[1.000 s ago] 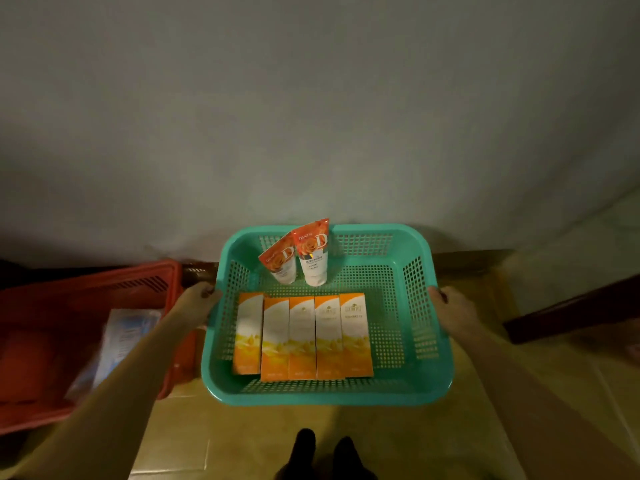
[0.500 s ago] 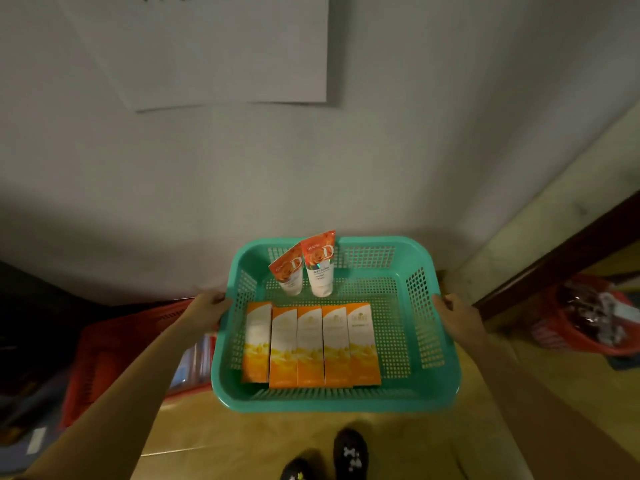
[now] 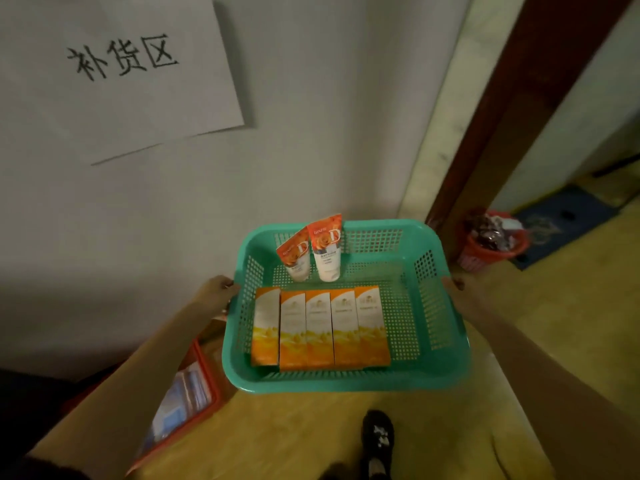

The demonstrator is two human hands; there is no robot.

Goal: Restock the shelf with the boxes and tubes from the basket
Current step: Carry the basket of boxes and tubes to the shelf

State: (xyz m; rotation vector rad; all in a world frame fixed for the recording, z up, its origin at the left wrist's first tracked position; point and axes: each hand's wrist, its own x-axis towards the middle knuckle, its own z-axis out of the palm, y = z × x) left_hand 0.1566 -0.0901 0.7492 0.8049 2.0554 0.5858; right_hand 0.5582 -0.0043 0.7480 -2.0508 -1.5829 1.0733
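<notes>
I hold a teal plastic basket (image 3: 433,358) above the floor by both side rims. My left hand (image 3: 216,291) grips the left rim and my right hand (image 3: 460,294) grips the right rim. Several orange-and-white boxes (image 3: 320,329) lie flat side by side on the basket's bottom. Two orange-and-white tubes (image 3: 317,252) stand cap-down against the far wall of the basket, the left one leaning. No shelf is in view.
A white wall with a paper sign (image 3: 114,71) is straight ahead. A red crate (image 3: 188,396) with packets sits on the floor at the lower left. A dark wooden door frame (image 3: 512,109) and a small red bin (image 3: 491,240) are to the right. My shoe (image 3: 377,436) is below.
The basket has risen off the floor in both hands, and the view has tilted up and turned right. The sign, the door frame and the red bin came into view.
</notes>
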